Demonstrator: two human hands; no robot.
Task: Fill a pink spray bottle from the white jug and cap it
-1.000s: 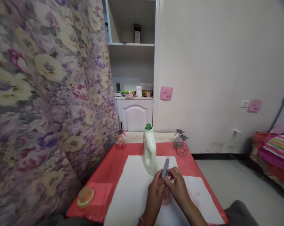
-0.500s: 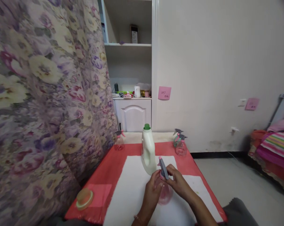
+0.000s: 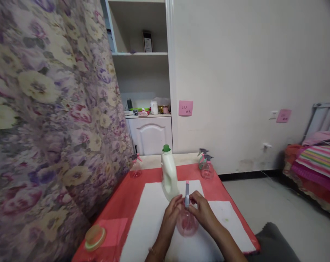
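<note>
A clear pink spray bottle (image 3: 187, 222) stands on the white sheet in front of me, its grey and pink spray head (image 3: 187, 193) on the neck. My left hand (image 3: 171, 214) is closed around the left side of the neck, fingertips touching it. From the right, my right hand (image 3: 201, 211) grips the spray head's collar between thumb and fingers. Just behind my hands stands a pale green jug (image 3: 169, 174) with a green cap (image 3: 166, 148).
More spray bottles stand at the table's back left (image 3: 136, 169) and back right (image 3: 207, 170). A round tan lid-like object (image 3: 95, 237) lies at front left, by a pink paper (image 3: 114, 233). A floral curtain (image 3: 50, 145) hangs left of the red table (image 3: 114, 202).
The spray head has turned, so its nozzle now points away from me. My hands have shifted slightly around the neck. The whole view has swung a little to the right.
</note>
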